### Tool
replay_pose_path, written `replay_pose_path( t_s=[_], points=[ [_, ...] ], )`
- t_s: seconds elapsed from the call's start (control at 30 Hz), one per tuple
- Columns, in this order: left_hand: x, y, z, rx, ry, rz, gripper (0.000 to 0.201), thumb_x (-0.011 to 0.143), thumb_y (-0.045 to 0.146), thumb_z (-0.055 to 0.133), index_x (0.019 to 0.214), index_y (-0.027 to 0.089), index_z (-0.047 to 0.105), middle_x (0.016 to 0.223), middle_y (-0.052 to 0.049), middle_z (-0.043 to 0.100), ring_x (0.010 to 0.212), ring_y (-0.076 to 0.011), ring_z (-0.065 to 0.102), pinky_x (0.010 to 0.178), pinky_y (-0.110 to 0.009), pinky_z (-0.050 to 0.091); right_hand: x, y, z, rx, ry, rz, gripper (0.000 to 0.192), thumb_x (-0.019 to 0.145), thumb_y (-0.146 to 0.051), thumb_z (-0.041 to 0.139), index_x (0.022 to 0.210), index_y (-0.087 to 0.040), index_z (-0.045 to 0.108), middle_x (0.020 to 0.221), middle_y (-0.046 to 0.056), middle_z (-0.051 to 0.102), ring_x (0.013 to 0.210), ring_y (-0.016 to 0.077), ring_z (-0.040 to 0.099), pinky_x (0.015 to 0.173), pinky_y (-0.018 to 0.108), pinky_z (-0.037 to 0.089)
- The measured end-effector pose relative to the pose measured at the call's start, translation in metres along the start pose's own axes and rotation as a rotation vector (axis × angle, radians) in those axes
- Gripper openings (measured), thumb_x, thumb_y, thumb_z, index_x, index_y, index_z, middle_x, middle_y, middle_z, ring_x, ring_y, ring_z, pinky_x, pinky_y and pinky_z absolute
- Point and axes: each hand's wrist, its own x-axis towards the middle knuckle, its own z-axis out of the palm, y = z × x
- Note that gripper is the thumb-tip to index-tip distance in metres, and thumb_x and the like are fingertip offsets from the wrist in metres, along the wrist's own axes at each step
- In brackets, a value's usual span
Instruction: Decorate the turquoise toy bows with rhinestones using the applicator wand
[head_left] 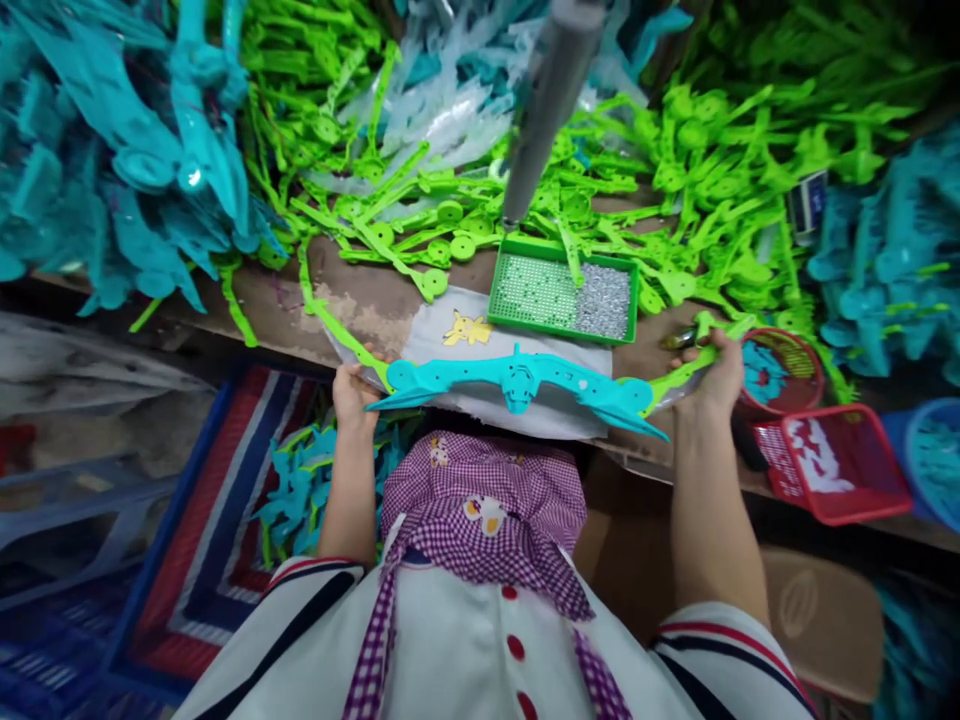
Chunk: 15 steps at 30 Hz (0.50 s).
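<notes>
A turquoise plastic piece [457,376] with a lime-green arm at each end, shaped like a toy bow, spans the gap between my two hands above the table's front edge. My left hand [354,393] is closed around its left green arm [345,335], near the turquoise joint. On the other side, my right hand [712,378] grips the right green arm [670,383] towards its outer end. Beneath the bow lies a pale cloth [431,330] with a yellow cartoon print. Just behind it stands a green tray [525,325] of small metal parts, with a loose green arm resting across it.
A grey tool [551,105] hangs over the tray. Piles of green arms [465,215] and turquoise pieces [120,150] cover the back. Red baskets [847,465] and a blue container [937,460] stand right. A lined crate [217,510] sits low on the left.
</notes>
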Motion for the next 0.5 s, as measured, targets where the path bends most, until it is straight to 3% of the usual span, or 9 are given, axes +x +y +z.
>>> replay_pose_path(
  t_s=[0.1, 0.2, 0.3, 0.37, 0.4, 0.43, 0.5],
  points=[
    [0.007, -0.002, 0.006, 0.049, -0.026, 0.025, 0.035, 0.079, 0.024, 0.049, 0.107, 0.015, 0.069, 0.069, -0.002, 0.071, 0.069, -0.0181, 0.07, 0.07, -0.028, 0.058, -0.003, 0.004, -0.008, 0.051, 0.008, 0.026, 0.016, 0.089, -0.024, 0.045, 0.074, -0.021, 0.051, 0.05, -0.008, 0.044, 0.044, 0.0078, 0.037, 0.044, 0.018, 0.037],
    [0.021, 0.003, 0.011, 0.182, -0.028, 0.082, 0.032, 0.081, 0.026, 0.051, 0.106, 0.015, 0.068, 0.081, -0.004, 0.072, 0.08, -0.0184, 0.071, 0.08, -0.029, 0.058, -0.002, 0.007, -0.012, 0.057, 0.031, 0.035, 0.017, 0.09, -0.024, 0.045, 0.074, -0.022, 0.049, 0.049, -0.008, 0.043, 0.044, 0.0074, 0.037, 0.044, 0.018, 0.035],
    [0.021, 0.017, 0.028, 0.424, 0.105, 0.448, 0.038, 0.079, 0.024, 0.063, 0.116, 0.017, 0.064, 0.107, -0.005, 0.071, 0.107, -0.0186, 0.067, 0.099, -0.03, 0.052, 0.001, 0.009, -0.013, 0.027, 0.062, 0.025, 0.021, 0.092, -0.026, 0.044, 0.072, -0.023, 0.049, 0.045, -0.008, 0.042, 0.042, 0.0082, 0.036, 0.044, 0.02, 0.034],
    [0.003, 0.024, 0.051, 0.584, 0.044, 0.689, 0.041, 0.079, 0.025, 0.069, 0.119, 0.019, 0.065, 0.117, -0.006, 0.069, 0.115, -0.019, 0.063, 0.104, -0.031, 0.049, 0.003, 0.011, -0.012, 0.023, 0.06, 0.007, 0.021, 0.092, -0.025, 0.043, 0.072, -0.023, 0.049, 0.044, -0.008, 0.043, 0.041, 0.0085, 0.037, 0.045, 0.021, 0.035],
    [-0.012, 0.022, 0.065, 0.655, -0.1, 0.716, 0.034, 0.082, 0.029, 0.069, 0.114, 0.019, 0.068, 0.113, -0.007, 0.07, 0.11, -0.0191, 0.065, 0.101, -0.032, 0.05, 0.004, 0.011, -0.011, 0.022, 0.055, -0.005, 0.021, 0.092, -0.024, 0.044, 0.072, -0.023, 0.05, 0.043, -0.008, 0.044, 0.041, 0.0086, 0.038, 0.045, 0.021, 0.036],
    [-0.029, 0.016, 0.079, 0.736, -0.38, 0.623, 0.025, 0.087, 0.035, 0.066, 0.105, 0.019, 0.071, 0.104, -0.006, 0.072, 0.1, -0.0185, 0.067, 0.095, -0.032, 0.053, 0.004, 0.01, -0.01, 0.015, 0.048, -0.016, 0.021, 0.092, -0.023, 0.044, 0.072, -0.023, 0.05, 0.043, -0.008, 0.045, 0.041, 0.0087, 0.038, 0.046, 0.021, 0.037],
    [-0.066, -0.012, 0.107, 0.888, -0.998, 0.3, 0.03, 0.09, 0.046, 0.065, 0.093, 0.019, 0.075, 0.092, -0.005, 0.075, 0.087, -0.0181, 0.069, 0.085, -0.032, 0.056, 0.004, 0.008, -0.009, 0.005, 0.047, -0.048, 0.021, 0.092, -0.024, 0.044, 0.072, -0.023, 0.051, 0.043, -0.008, 0.046, 0.039, 0.0086, 0.038, 0.046, 0.022, 0.038]
  ],
)
